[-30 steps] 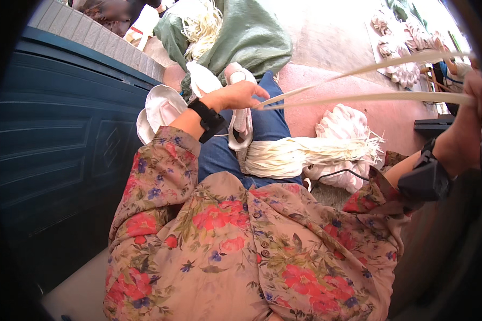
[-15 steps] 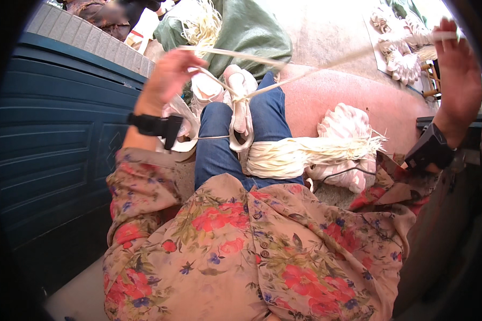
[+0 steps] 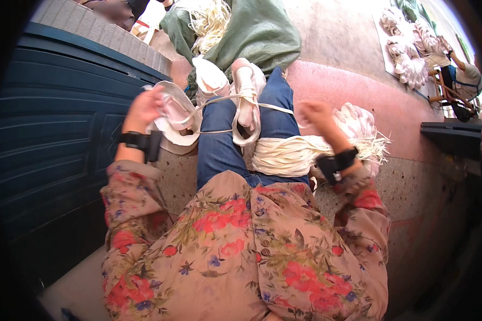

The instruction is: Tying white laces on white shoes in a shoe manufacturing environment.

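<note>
Lace [image 3: 247, 96] lower now, right hand [image 3: 317, 113] drawn inward.

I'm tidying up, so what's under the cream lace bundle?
The cream lace bundle lies across the right jeans leg, which shows above and below it; its frayed end overlaps a pale pinkish pile. Whatever it directly covers cannot be seen.

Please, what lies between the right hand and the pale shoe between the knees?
In the head view, the jeans-clad right knee lies between the right hand and the shoe, with a white lace across it.
</note>
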Demonstrator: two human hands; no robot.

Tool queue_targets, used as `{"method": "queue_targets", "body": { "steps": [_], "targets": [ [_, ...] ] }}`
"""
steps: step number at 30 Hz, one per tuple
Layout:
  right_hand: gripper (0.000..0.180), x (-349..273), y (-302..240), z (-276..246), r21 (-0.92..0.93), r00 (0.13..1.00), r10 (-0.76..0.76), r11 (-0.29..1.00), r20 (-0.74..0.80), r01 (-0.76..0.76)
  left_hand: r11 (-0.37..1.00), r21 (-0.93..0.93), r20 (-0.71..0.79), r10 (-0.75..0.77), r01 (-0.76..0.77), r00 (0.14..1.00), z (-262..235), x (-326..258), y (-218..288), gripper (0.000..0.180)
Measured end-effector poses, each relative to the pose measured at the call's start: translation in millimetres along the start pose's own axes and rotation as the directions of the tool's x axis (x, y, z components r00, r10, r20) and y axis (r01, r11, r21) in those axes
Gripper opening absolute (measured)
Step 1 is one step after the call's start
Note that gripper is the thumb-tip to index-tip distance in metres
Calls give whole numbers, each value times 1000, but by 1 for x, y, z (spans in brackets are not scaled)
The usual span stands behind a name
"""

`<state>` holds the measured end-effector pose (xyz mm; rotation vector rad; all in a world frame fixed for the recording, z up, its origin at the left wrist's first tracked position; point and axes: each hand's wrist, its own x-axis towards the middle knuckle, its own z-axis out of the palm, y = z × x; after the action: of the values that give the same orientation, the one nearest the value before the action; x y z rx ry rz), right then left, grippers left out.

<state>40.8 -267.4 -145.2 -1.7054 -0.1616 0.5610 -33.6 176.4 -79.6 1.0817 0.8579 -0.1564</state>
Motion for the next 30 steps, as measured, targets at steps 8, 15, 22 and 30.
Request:
{"method": "queue_targets", "body": {
  "steps": [8, 15, 22, 30],
  "targets": [
    [15, 27, -5, 90, -694, 916, -398, 647, 46, 316, 812, 565, 280, -18, -150, 960, 118, -10, -95, 26],
    [11, 36, -5, 102, -777, 895, -443, 583, -60, 237, 756, 624, 221, 72, -198, 973, 122, -10, -108, 19],
    [11, 42, -12, 105, -842, 914, -392, 456, 102, 289, 807, 559, 146, 132, -192, 980, 119, -7, -115, 17],
    [11, 41, -10, 104, -828, 904, -424, 523, -46, 203, 539, 714, 206, 449, -447, 870, 123, 19, -132, 18]
  ]
}}
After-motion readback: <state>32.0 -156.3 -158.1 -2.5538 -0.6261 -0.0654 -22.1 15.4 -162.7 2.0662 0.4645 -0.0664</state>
